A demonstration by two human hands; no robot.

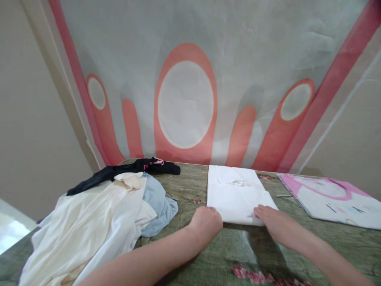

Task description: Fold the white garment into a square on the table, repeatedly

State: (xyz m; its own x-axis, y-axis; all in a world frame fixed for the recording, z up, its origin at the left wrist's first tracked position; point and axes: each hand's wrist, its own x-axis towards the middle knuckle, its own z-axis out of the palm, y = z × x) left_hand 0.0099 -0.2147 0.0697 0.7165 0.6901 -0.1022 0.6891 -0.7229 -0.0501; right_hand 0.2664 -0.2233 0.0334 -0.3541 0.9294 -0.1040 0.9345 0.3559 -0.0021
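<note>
A white garment (pixel 238 198), folded into a rectangle, lies on the table right of centre. My left hand (pixel 206 222) is closed at its near left corner, with the fingertips mostly hidden from me. At the near right edge my right hand (pixel 274 222) pinches the cloth, fingers on top and thumb out of sight. The near edge of the garment looks slightly raised and casts a shadow below it. Its exact kind does not show, though a small crease or opening marks the upper layer.
Loose cream and white clothes (pixel 98 226) are heaped at left, with a light blue cloth (pixel 157 206) and a black garment (pixel 119 172) beside them. A pink and white shirt (pixel 333 198) lies flat at right. Behind the table (pixel 190 186) stands a wall with a printed panel (pixel 184 159).
</note>
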